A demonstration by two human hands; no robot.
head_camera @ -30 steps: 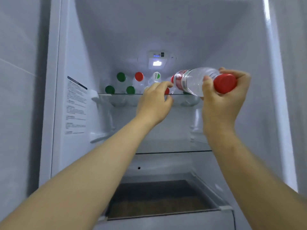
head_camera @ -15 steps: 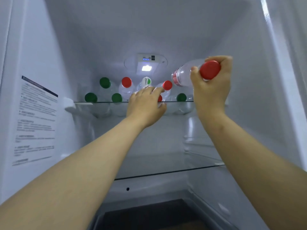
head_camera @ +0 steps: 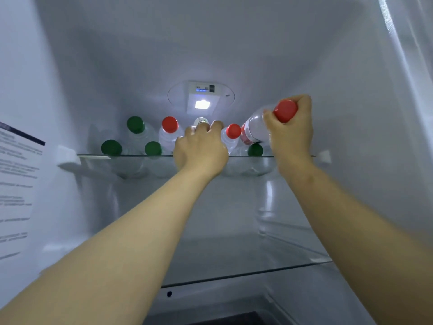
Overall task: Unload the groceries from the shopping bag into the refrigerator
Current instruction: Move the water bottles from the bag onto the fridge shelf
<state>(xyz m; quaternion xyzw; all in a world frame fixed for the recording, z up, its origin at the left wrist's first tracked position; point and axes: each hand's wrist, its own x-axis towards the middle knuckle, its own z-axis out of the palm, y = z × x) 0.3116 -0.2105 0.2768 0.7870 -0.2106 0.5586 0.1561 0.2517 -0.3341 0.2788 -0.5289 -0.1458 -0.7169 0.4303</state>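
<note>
Water bottle [head_camera: 255, 130] with a red cap [head_camera: 284, 111] and a red label is up in the right hand [head_camera: 290, 134], which is wrapped tight round the neck end, thumb on one side and fingers curled over the top. It's tilted, with the base pointing down into the refrigerator [head_camera: 304, 55] and the cap end toward the camera. It hangs over the right end of the top glass shelf [head_camera: 140, 155], not lying on it as far as I can see. Right under it a green-capped bottle [head_camera: 255, 150] sits on that shelf. Just to its left is a red-capped bottle [head_camera: 233, 131], close enough that the two might be touching, can't tell. The left hand [head_camera: 201, 148] is at the middle of the shelf with its fingers bent over the pile there. Whatever is under the palm is hidden, so no idea if it's actually gripping a bottle or just pressing on one. A white-and-green cap [head_camera: 201, 120] peeks out above the knuckles. Further left are another red-topped bottle [head_camera: 169, 124], an upper green cap [head_camera: 135, 124], a far-left green cap [head_camera: 111, 147] and a lower green cap [head_camera: 153, 148], all facing out. The fridge light [head_camera: 202, 104] is lit on the back wall. There's a text sticker [head_camera: 16, 172] on the left wall, too blurry to read, and a lower glass shelf [head_camera: 246, 274] underneath.
</note>
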